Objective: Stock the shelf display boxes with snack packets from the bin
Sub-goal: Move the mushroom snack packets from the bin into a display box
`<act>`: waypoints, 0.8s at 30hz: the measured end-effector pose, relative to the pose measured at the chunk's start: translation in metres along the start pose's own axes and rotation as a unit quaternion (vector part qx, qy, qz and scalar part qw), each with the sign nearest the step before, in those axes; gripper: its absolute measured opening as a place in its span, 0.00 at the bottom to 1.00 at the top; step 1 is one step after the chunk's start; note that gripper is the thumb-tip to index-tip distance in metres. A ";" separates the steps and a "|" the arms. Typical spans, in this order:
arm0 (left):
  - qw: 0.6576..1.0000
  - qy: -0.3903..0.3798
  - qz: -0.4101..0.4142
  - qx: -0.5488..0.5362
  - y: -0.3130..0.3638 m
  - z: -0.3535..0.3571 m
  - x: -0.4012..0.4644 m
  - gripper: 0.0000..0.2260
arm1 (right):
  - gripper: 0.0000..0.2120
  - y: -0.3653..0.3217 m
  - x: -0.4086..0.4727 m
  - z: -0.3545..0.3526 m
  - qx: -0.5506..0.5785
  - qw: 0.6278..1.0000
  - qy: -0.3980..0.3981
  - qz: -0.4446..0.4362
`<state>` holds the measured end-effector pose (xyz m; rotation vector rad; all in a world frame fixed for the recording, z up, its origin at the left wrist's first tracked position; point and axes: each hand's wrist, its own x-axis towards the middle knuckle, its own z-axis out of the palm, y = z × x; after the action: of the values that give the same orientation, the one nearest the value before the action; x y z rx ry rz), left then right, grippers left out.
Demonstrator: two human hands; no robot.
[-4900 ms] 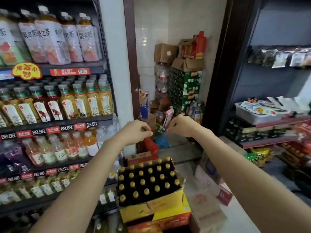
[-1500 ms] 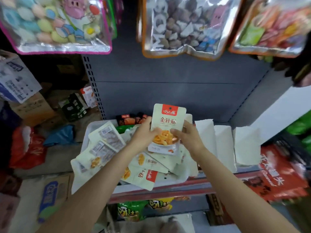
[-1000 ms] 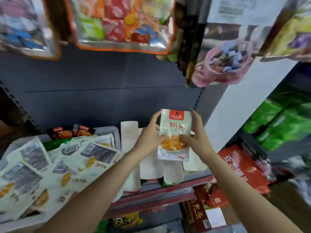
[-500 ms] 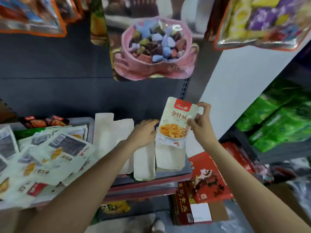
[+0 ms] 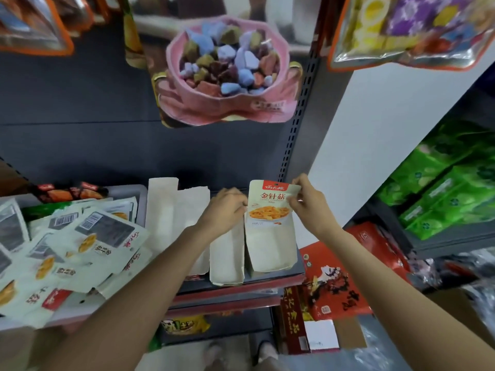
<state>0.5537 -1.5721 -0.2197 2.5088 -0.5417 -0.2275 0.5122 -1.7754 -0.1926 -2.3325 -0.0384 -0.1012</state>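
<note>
right hand: pinches packet top corner
left hand: curled at packet's left edge, grip unclear
packet: upright in rightmost display box

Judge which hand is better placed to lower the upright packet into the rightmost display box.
Right, probably. The right hand pinches the snack packet at its top right corner, directly above the rightmost display box. The left hand only touches the packet's left edge, so it seems to steady rather than carry.

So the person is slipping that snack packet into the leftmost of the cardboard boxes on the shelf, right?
Not quite. In the head view the snack packet, pinched by the right hand, stands at the rightmost cardboard box, not the leftmost.
</note>
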 end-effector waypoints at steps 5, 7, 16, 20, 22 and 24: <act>1.000 0.002 -0.030 -0.008 0.007 0.004 0.002 0.11 | 0.02 0.020 0.010 -0.002 -0.072 0.996 -0.028 -0.038; 0.999 0.001 -0.039 0.003 0.012 0.005 0.002 0.11 | 0.03 0.027 0.017 -0.006 -0.077 0.995 -0.037 -0.054; 0.997 -0.003 -0.071 -0.016 0.024 0.007 0.006 0.10 | 0.11 0.020 0.040 -0.024 -0.123 0.970 -0.191 -0.084; 0.997 -0.007 -0.056 -0.045 0.028 0.010 0.003 0.08 | 0.15 0.012 0.049 -0.023 -0.177 0.952 -0.234 -0.081; 0.998 -0.005 -0.050 -0.045 0.028 0.011 0.001 0.09 | 0.10 0.015 0.048 -0.020 -0.184 0.953 -0.229 -0.072; 0.997 -0.003 -0.049 -0.051 0.029 0.012 0.001 0.08 | 0.08 0.022 0.044 -0.016 -0.180 0.955 -0.227 -0.066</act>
<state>0.5418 -1.6003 -0.2136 2.4378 -0.4003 -0.2935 0.5568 -1.8021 -0.1940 -2.6668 -0.4387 0.3967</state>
